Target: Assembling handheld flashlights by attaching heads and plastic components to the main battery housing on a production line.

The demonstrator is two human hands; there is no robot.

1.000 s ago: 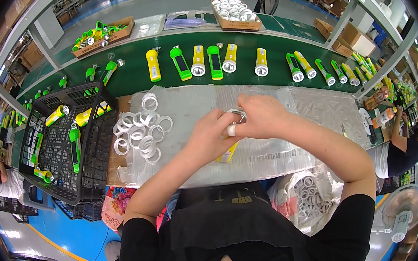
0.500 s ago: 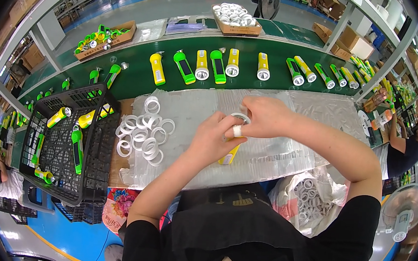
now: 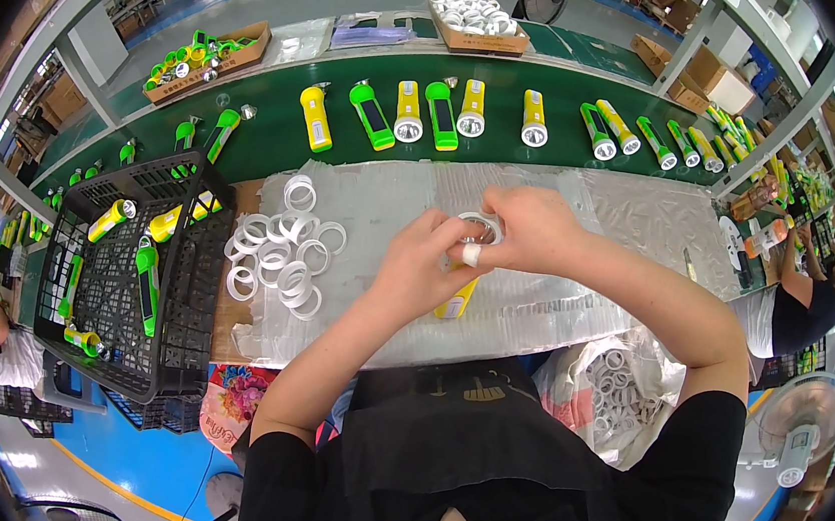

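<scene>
Over the middle of the worktable, both hands close around the head end of one flashlight (image 3: pixel 455 302), whose yellow body slants down toward me. A white ring (image 3: pixel 487 221) sits at its round, shiny head. My left hand (image 3: pixel 423 264) grips from the left, thumb and fingers bent against it. From the right, my right hand (image 3: pixel 533 233) curls its fingers around the same head; a white band wraps one finger there. Fingers hide much of the head, so I cannot tell how fully the ring is seated. Left of my hands lies a loose pile of white rings (image 3: pixel 275 255).
A black crate (image 3: pixel 192 324) holding several flashlights stands left. Beyond the table, a green conveyor (image 3: pixel 282 97) carries a row of yellow and green flashlights. Cartons of rings (image 3: pixel 479 40) and flashlight parts (image 3: pixel 245 63) sit behind it. A bag of rings (image 3: pixel 615 400) is at my right.
The whole view has shifted slightly. Both hands keep their hold on the flashlight, and more of its shiny head shows between the fingers now.
</scene>
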